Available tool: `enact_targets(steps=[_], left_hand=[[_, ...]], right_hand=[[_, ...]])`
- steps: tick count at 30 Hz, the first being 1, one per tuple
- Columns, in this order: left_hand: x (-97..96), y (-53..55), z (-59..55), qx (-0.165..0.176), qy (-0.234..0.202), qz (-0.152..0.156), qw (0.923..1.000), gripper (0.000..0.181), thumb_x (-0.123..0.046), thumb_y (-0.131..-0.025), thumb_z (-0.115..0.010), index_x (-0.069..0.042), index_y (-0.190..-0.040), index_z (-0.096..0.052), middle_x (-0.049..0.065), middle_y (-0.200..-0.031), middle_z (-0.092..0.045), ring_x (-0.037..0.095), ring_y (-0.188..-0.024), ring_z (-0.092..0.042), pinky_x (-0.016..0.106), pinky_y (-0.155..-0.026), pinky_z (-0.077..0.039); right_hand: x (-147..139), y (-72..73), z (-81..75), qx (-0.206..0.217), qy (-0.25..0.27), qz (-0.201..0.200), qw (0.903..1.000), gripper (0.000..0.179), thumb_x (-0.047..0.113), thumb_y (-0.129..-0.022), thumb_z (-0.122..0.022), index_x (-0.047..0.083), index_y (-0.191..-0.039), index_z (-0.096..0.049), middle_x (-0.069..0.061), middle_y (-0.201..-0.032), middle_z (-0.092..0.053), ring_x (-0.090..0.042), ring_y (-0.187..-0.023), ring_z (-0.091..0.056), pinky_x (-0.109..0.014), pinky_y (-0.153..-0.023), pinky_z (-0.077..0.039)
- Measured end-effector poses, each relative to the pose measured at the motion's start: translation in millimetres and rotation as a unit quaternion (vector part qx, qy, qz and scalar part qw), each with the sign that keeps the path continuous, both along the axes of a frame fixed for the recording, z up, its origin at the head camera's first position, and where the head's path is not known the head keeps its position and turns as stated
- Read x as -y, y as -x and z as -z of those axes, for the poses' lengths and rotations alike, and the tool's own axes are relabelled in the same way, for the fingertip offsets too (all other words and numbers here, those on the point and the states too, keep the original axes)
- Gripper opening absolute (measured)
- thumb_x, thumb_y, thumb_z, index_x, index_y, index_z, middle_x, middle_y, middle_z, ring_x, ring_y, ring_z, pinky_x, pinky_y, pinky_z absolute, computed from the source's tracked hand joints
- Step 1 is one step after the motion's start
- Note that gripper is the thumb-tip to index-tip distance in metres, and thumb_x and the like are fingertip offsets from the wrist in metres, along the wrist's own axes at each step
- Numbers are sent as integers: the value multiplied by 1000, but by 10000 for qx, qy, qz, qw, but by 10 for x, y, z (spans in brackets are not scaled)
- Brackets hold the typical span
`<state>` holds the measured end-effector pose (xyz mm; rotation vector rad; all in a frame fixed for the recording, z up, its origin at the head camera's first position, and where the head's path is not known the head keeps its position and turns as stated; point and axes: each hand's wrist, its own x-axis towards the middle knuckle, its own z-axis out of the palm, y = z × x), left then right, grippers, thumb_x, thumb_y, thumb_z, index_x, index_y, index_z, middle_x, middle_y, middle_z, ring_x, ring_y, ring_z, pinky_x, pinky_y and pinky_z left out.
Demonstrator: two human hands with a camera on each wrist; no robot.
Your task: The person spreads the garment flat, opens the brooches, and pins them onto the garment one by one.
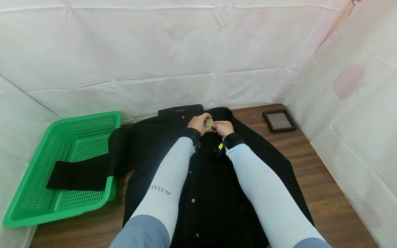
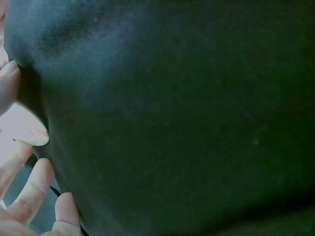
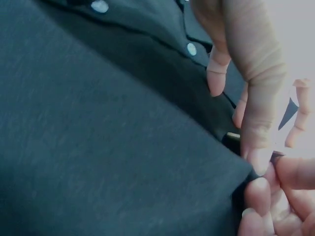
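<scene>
A black button-up shirt [image 1: 204,193] lies spread front up, collar away from me. My left hand [image 1: 200,124] holds a round gold-coloured badge [image 1: 209,123] between thumb and fingers, over the chest near the buttons. Close beside it, my right hand [image 1: 224,128] pinches the cloth at the badge's edge. In the right wrist view, fingertips [image 3: 257,191] meet at a raised fold of the shirt, and a thin shiny edge shows behind them. The badge [image 2: 25,127] looks pale in the left wrist view, with fingers around it and dark cloth filling the rest.
A green plastic basket [image 1: 113,187] stands at the left, with one shirt sleeve [image 1: 80,172] draped into it. At the back right sits a small black-framed case [image 1: 280,120] with a clear window. White sheeting [image 1: 173,44] hangs behind and beside the wooden table [image 1: 322,179].
</scene>
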<state>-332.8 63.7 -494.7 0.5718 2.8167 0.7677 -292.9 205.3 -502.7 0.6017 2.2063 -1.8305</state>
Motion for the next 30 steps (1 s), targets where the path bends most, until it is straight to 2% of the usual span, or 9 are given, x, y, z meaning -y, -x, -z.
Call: enact_targets(steps=[7,12,16,22,27,30], left_hand=[[-10,6,54,-175,136,186,9996,52,-27,-78,-82,-21,-124,-58,5,-112,-65,20,-97,-59,37,-86,-48],[-23,-12,40,-223,300,318,9988,54,-28,-78,-82,-22,-126,-58,5,-115,-64,21,-98,-59,38,-87,-48],[-31,-19,16,-348,483,375,9975,56,-30,-77,-83,-23,-126,-58,5,-116,-64,21,-98,-59,38,-87,-48],[-42,-47,-9,-486,718,509,9949,54,-32,-79,-81,-23,-126,-57,4,-115,-65,20,-97,-59,37,-89,-48],[-43,-52,-6,-491,624,627,9949,52,-30,-79,-80,-21,-125,-57,5,-115,-65,20,-98,-59,36,-89,-47],[-47,-48,1,-445,579,729,9947,59,-30,-78,-81,-22,-131,-56,5,-121,-63,21,-103,-58,37,-91,-47]], right_hand=[[-24,-36,65,-312,-685,-470,9961,23,17,-93,-63,10,-114,-70,-5,-90,-67,-17,-74,-57,-27,-65,-44],[-37,-67,92,-642,-1531,-670,9838,21,21,-93,-63,13,-111,-71,-5,-93,-69,-20,-81,-62,-31,-72,-46],[-32,-65,94,-810,-1932,-733,9751,19,22,-93,-64,13,-108,-71,-5,-94,-70,-21,-86,-62,-35,-79,-47],[-28,-46,137,-903,-2326,-725,9657,17,24,-91,-67,14,-104,-72,-3,-96,-70,-21,-90,-62,-36,-82,-48],[-23,-49,160,-951,-2488,-698,9613,17,26,-90,-68,15,-103,-73,-2,-94,-71,-20,-88,-63,-36,-79,-49],[-25,-53,162,-964,-2586,-695,9586,18,28,-90,-68,16,-103,-73,-2,-94,-71,-20,-87,-63,-36,-78,-49]])
